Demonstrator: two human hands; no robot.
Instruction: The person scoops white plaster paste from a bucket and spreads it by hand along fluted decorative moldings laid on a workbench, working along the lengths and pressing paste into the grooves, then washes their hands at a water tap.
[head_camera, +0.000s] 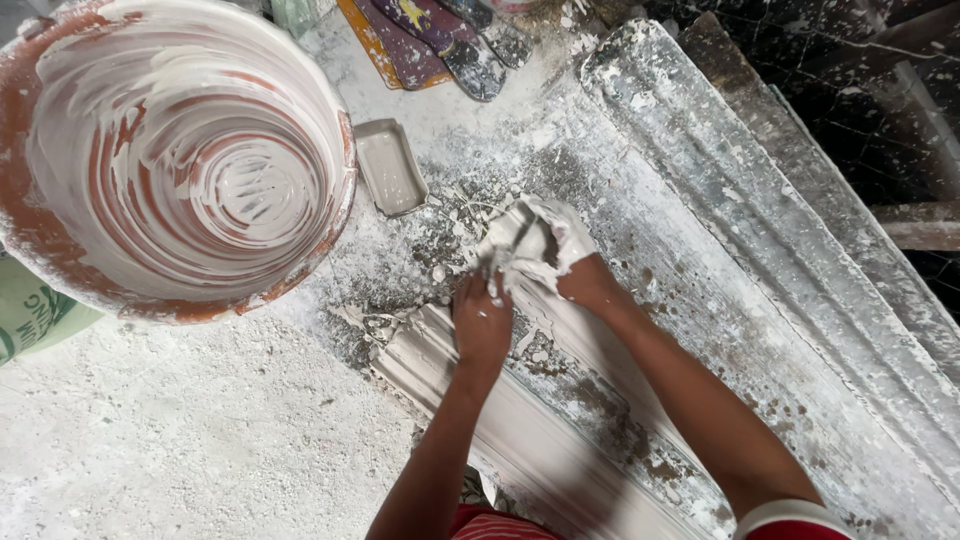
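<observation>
My left hand (482, 325) and my right hand (590, 283) meet at the far end of a long white plaster moulding strip (520, 430) that lies on the dusty work surface. Both hands grip a wet, plaster-soaked clump of white fibre or cloth (530, 238) and press it against the strip's end. Wet plaster coats the fingers, so the exact grip is hard to see. A large red bucket (300, 270) smeared inside with white plaster stands to the upper left of my hands.
A small rectangular white tray (390, 165) lies between the bucket and my hands. A long grey profiled mould (760, 210) runs diagonally on the right. Plaster-caked tools (470, 50) lie at the top. A green sack (30, 310) shows at the left edge.
</observation>
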